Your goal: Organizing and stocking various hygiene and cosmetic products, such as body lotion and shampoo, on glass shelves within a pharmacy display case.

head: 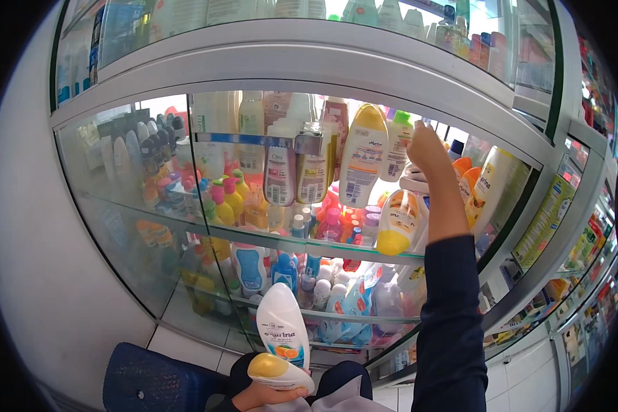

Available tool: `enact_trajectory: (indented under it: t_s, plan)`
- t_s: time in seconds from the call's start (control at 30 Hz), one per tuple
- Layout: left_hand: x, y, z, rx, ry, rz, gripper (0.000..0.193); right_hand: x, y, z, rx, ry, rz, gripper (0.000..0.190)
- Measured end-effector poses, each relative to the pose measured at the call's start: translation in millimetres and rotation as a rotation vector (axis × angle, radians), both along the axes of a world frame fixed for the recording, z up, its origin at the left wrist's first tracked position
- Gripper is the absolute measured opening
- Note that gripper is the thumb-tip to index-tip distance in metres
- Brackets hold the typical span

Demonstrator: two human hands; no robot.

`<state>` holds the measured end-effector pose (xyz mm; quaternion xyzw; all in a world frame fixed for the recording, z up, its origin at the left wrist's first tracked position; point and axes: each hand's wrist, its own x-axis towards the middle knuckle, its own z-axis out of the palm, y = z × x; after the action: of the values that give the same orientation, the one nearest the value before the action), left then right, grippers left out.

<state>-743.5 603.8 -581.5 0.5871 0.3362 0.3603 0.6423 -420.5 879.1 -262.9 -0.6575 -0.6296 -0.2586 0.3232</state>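
Observation:
My left hand holds a white lotion bottle with a gold cap, low in front of me. Behind it stands a white Marina lotion bottle with an orange picture, close against the same hand; how it is held is partly hidden. My right hand reaches into the glass cabinet's upper shelf, its fingers curled beside a green-capped bottle; whether they grip anything is hidden. Left of that, a large white bottle with a yellow top stands on the shelf. A yellow-capped bottle lies tilted at the shelf edge, below my right wrist.
Pump bottles and other toiletries crowd the glass shelves. A metal lock bar crosses the glass door. A blue plastic stool is at lower left. More Marina bottles stand right of my forearm.

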Motion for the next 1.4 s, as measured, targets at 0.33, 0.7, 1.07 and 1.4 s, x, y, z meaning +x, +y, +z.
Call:
enact_trajectory:
  t_s: [0.33,0.7,1.07,1.4]
  plan:
    - [-6,27,-29,0.572,-0.534,-0.348,0.037,-116,-200,-97,-0.780,0.579,1.652,0.062]
    - [10,23,74,0.125,-0.904,-0.244,0.034,-69,-259,-77,0.424,0.411,1.232,0.046]
    - [4,7,57,0.241,-0.678,-0.266,0.037,-89,-114,-17,0.074,0.517,0.753,0.054]
    - [-7,0,45,0.229,-0.595,-0.227,0.035,-80,-81,-18,-0.153,0.576,0.822,0.051]
